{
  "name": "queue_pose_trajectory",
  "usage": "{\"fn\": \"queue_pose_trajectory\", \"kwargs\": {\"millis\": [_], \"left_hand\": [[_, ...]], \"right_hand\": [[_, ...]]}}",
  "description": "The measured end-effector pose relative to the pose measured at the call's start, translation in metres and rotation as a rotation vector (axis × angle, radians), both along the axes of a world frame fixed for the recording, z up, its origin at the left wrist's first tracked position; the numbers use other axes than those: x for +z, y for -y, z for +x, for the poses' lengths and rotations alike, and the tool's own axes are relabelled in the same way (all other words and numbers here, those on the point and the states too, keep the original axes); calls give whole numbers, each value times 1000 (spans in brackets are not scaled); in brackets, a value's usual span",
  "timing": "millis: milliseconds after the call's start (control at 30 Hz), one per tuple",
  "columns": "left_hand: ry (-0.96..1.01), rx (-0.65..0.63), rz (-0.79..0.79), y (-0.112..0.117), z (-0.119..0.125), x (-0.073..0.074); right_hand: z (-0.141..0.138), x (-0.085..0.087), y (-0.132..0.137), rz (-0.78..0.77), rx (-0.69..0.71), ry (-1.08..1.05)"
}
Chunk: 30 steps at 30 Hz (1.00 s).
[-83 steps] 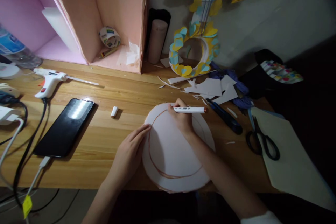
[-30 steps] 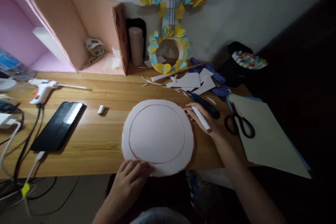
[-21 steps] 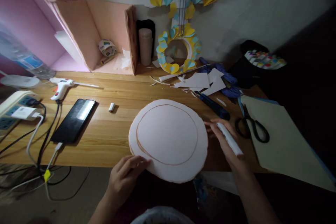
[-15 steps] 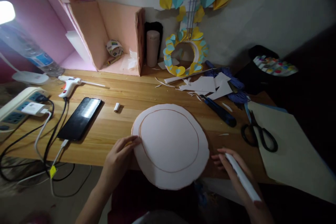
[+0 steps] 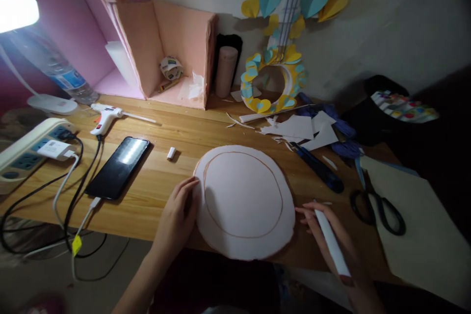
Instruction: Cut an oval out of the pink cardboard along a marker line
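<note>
A white cardboard disc (image 5: 245, 196) with a brown circle drawn inside its edge lies at the front of the wooden table, its near rim past the table edge. My left hand (image 5: 182, 204) grips the disc's left rim, thumb and fingers closed at the edge. Beside the right rim is my right hand (image 5: 324, 225), holding a white marker (image 5: 332, 243) between thumb and fingers, with its length pointing back over the hand. One fingertip is at or very near the disc's right edge. A small white marker cap (image 5: 171, 153) lies left of the disc.
Left are a phone (image 5: 118, 168), a glue gun (image 5: 107, 118), a power strip (image 5: 33, 152) and cables. Right are a utility knife (image 5: 319, 168), paper scraps (image 5: 294, 126) and scissors (image 5: 379, 208) on card (image 5: 423, 235). A cardboard box (image 5: 178, 34) and heart-decorated ring (image 5: 245, 78) stand behind.
The camera view has shifted, so the table's things appear farther right. My left hand has slid slightly up the disc's left rim. The marker stays in my right hand.
</note>
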<state>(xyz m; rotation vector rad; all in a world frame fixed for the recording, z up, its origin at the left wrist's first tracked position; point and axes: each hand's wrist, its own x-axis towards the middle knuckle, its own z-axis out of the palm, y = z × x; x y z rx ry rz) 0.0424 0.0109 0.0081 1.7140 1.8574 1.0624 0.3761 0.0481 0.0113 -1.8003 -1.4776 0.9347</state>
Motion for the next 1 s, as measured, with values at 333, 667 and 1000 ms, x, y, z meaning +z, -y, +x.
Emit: {"fn": "queue_pose_trajectory", "kwargs": {"millis": [333,667,1000], "left_hand": [[16,-27,25,-5,-4,-7],[71,-43,39,-5,-6,-10],[93,-46,25,-6,-6,-10]], "right_hand": [[-19,30,-10,23,30,116],[-133,29,-89,121,490,-245],[-171,-1,-99,253,467,-229]]}}
